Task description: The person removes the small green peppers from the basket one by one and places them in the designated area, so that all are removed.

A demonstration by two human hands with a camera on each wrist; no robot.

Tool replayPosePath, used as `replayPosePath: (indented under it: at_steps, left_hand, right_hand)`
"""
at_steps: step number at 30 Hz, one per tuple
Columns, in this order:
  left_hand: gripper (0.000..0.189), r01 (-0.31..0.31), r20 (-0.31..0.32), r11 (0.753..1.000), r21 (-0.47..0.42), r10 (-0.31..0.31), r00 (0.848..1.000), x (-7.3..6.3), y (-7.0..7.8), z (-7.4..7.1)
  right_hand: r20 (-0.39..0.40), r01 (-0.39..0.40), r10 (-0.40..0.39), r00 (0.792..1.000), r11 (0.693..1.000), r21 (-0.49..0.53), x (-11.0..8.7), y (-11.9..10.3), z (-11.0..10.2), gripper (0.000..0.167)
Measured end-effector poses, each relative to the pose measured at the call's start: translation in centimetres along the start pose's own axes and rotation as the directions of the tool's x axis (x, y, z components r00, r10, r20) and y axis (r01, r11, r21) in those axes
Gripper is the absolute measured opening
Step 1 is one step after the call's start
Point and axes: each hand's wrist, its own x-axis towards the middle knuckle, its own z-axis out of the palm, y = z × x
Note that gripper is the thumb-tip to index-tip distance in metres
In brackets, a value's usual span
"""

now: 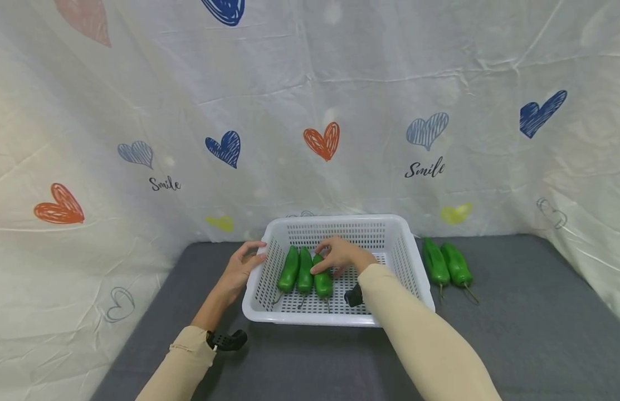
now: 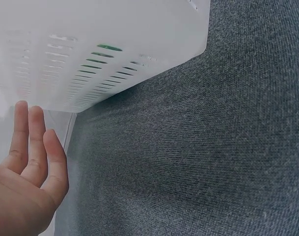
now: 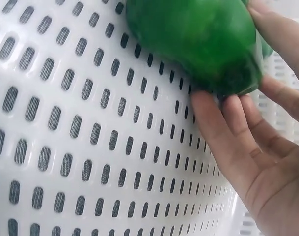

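A white perforated plastic basket (image 1: 340, 319) stands on the grey cloth, with three long green peppers side by side in its left half. My right hand (image 1: 342, 254) reaches into the basket and holds the rightmost green pepper (image 1: 323, 284) at its far end. In the right wrist view, thumb and fingers lie on either side of that pepper (image 3: 198, 39), low over the slotted floor. Beside it lie the middle pepper (image 1: 305, 270) and the left pepper (image 1: 289, 270), stems toward me. My left hand (image 1: 238, 270) touches the basket's left rim, its relaxed fingers (image 2: 37, 142) by the outer wall.
Two more green peppers (image 1: 436, 262) lie together on the grey tabletop (image 1: 520, 334), just right of the basket. A white curtain (image 1: 269, 184) printed with hearts hangs close behind the basket. Each wrist wears a black strap-on device (image 1: 226, 340).
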Motion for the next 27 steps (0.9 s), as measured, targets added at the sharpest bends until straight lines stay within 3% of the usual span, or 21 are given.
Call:
replayPosePath:
  at_steps: [27]
  left_hand:
    - [0.044,-0.005,0.007,1.000,0.006,0.005,1.000,0.0,0.0,-0.1]
  right_hand:
    - [0.074,0.030,-0.047,0.996,0.978,0.206,-0.6,0.5,-1.0,0.058]
